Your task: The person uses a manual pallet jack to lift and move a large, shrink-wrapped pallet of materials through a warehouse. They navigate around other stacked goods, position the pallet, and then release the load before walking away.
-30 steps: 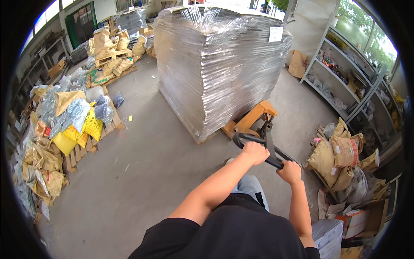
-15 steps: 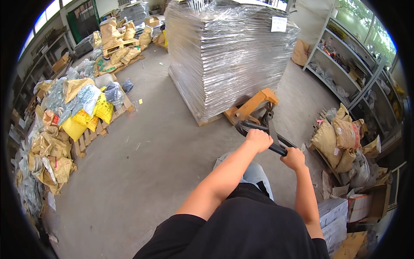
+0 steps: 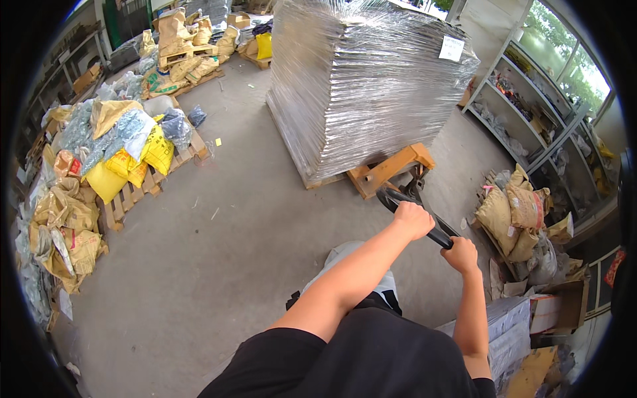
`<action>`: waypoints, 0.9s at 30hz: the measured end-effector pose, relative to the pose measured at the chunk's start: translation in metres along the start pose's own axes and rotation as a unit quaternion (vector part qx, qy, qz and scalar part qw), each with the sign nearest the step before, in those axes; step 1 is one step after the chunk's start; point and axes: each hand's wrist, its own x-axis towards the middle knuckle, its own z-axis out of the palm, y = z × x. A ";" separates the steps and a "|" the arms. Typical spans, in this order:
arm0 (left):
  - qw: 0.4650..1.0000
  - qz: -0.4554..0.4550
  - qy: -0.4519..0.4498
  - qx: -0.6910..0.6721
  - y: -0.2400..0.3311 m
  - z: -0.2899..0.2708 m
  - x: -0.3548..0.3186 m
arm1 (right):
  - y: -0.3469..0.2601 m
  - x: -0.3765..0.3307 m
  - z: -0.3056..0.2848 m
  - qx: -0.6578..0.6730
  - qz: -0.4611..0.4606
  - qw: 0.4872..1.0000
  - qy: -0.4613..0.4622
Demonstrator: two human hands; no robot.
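Grey floor (image 3: 219, 265) is spreading out to the left of your fingers, while metal shelves (image 3: 517, 113) are standing beyond them on the far right, below a window (image 3: 561, 56). Past your fingers, a tall load (image 3: 391, 99) is rising in clear wrap, and high on its right side a white label (image 3: 451, 48) is showing dark print too small to read. Yellow bags (image 3: 159, 151), well to the left of your fingers, are carrying dark print; brown sacks (image 3: 527, 207), to the right of your right hand (image 3: 461, 254), are bearing reddish marks, likewise too small to make out.

Your left hand (image 3: 413, 220) is grasping the black handle (image 3: 438, 237), its fingers curling round the bar. Your right hand is clasping the same handle farther right and nearer you, its fingers bending tightly round it. Both sets of fingertips are hiding under the grip. Between your fists, a short stretch of bar is showing.

Just beyond your left fingers, the orange jack (image 3: 391, 174) is standing at the load's near lower side. Below your right hand, a wrapped box (image 3: 511, 325) is sitting beside an open carton (image 3: 570, 306).
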 end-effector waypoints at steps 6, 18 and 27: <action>0.997 0.068 0.000 0.026 -0.038 -0.006 -0.040 | -0.057 -0.036 0.003 -0.005 0.026 1.000 0.011; 0.998 0.018 -0.059 0.018 -0.037 -0.020 -0.087 | -0.067 -0.069 0.018 0.011 -0.004 0.999 0.033; 0.991 -0.009 -0.137 -0.008 -0.008 -0.012 -0.098 | -0.031 -0.090 0.021 0.023 -0.023 0.997 -0.075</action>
